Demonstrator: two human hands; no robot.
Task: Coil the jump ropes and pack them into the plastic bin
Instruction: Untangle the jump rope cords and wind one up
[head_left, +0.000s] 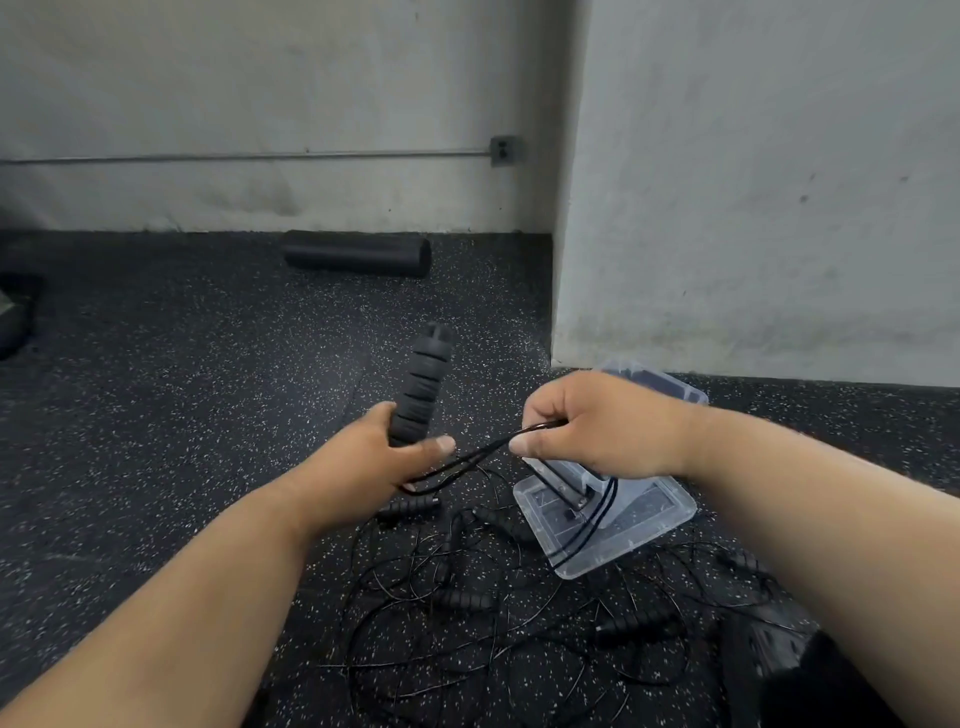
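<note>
A black ribbed jump-rope handle (420, 387) is gripped low down by the left hand (382, 457), fingers and thumb curled round it; the handle is tilted up and away from that hand. Black cord (470, 457) is stretched from beneath the left hand across to the right hand (597, 423), where it is pinched between thumb and curled fingers; two strands are hung down below the right hand, over the plastic bin (647, 525). The clear bin is seen on the speckled floor (182, 415) directly under and just beyond the right hand — part of it is hidden by that hand. A tangle of other ropes (493, 613) with black handles is spread on the floor below and between both hands; a black foam roller (358, 253) is laid well beyond the left hand, against the wall (260, 78).
</note>
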